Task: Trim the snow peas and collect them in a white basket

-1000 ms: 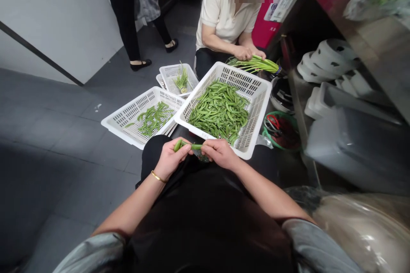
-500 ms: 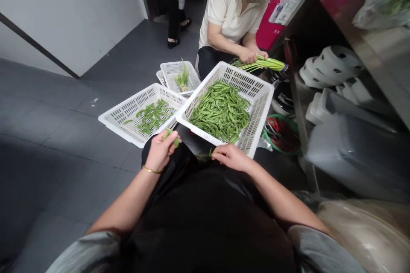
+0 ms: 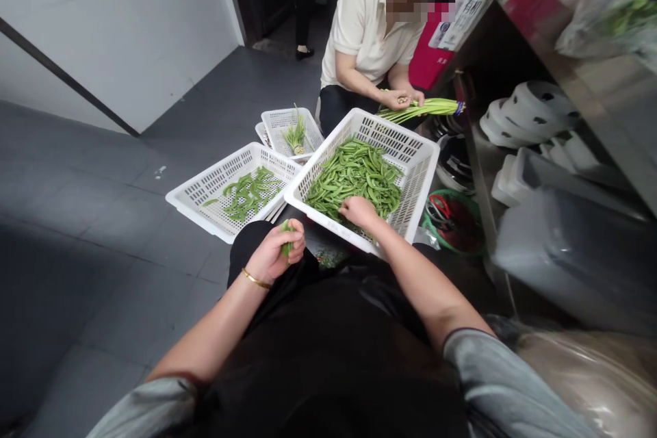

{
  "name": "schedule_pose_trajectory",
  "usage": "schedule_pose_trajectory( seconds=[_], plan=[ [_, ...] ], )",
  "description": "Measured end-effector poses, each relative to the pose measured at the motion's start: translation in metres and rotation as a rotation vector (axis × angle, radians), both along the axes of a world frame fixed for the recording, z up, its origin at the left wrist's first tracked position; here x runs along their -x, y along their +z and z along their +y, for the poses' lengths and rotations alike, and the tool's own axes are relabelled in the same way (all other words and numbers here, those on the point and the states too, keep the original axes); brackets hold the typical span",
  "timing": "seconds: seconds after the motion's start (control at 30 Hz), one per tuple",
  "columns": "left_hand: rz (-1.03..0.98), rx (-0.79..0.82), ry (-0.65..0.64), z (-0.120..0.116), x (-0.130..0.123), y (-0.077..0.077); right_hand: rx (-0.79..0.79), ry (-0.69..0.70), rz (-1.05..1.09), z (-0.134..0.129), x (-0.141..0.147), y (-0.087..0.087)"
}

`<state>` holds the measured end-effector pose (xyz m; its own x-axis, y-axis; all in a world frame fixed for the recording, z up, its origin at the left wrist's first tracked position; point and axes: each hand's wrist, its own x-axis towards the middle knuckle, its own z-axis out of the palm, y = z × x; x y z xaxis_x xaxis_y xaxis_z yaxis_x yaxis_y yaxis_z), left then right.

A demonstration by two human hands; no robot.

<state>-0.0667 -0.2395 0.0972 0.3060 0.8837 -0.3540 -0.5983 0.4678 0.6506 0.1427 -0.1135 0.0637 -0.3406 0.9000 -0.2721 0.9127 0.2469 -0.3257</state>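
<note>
My left hand is closed around a few green pea pods, held above my left knee. Inside the large white basket, my right hand touches the near edge of a heap of pea pods. Its fingers are bent together, and their tips are partly hidden, so what they grip does not show. To the left, a shallower white basket holds a smaller, loose layer of pods.
Across from me a person holds a bundle of long green stalks. Behind the baskets, a small white basket holds a green bunch. A green basket with red-handled items stands at right, beside a metal shelf with white containers.
My right hand has moved from the large basket's near rim, where it pinched a thin green bit, forward into the pods. The left hand keeps its pods and has shifted slightly right.
</note>
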Motion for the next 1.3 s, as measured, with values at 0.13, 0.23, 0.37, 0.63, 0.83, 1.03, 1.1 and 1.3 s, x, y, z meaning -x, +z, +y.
schedule_pose_trajectory(
  seconds=[0.13, 0.23, 0.37, 0.63, 0.83, 1.03, 1.1, 1.3],
  plan=[
    [0.102, 0.057, -0.051, 0.001, -0.015, -0.004, 0.099, -0.135, 0.440, -0.031, -0.021, 0.021],
    [0.171, 0.005, -0.024, 0.001, -0.033, -0.005, 0.395, -0.292, 1.039, -0.072, -0.022, 0.029],
    [0.185, -0.167, 0.153, -0.001, -0.042, 0.002, 0.688, -0.331, 1.269, -0.114, -0.005, 0.027],
    [0.306, -0.089, -0.076, -0.015, -0.027, 0.019, 0.021, 0.031, 0.969, -0.104, -0.004, 0.070],
    [0.242, -0.029, -0.149, -0.020, -0.032, 0.021, -0.382, 0.286, 0.664, -0.105, 0.004, 0.075],
    [0.086, 0.157, 0.032, -0.012, -0.036, 0.008, -0.668, 0.381, 0.602, -0.116, -0.004, 0.075],
    [0.122, 0.127, 0.171, -0.008, -0.029, 0.005, -0.690, 0.260, 0.724, -0.115, -0.019, 0.086],
    [0.272, -0.133, 0.319, -0.006, -0.018, 0.010, -0.193, 0.154, 0.709, -0.103, -0.045, 0.097]
  ],
)
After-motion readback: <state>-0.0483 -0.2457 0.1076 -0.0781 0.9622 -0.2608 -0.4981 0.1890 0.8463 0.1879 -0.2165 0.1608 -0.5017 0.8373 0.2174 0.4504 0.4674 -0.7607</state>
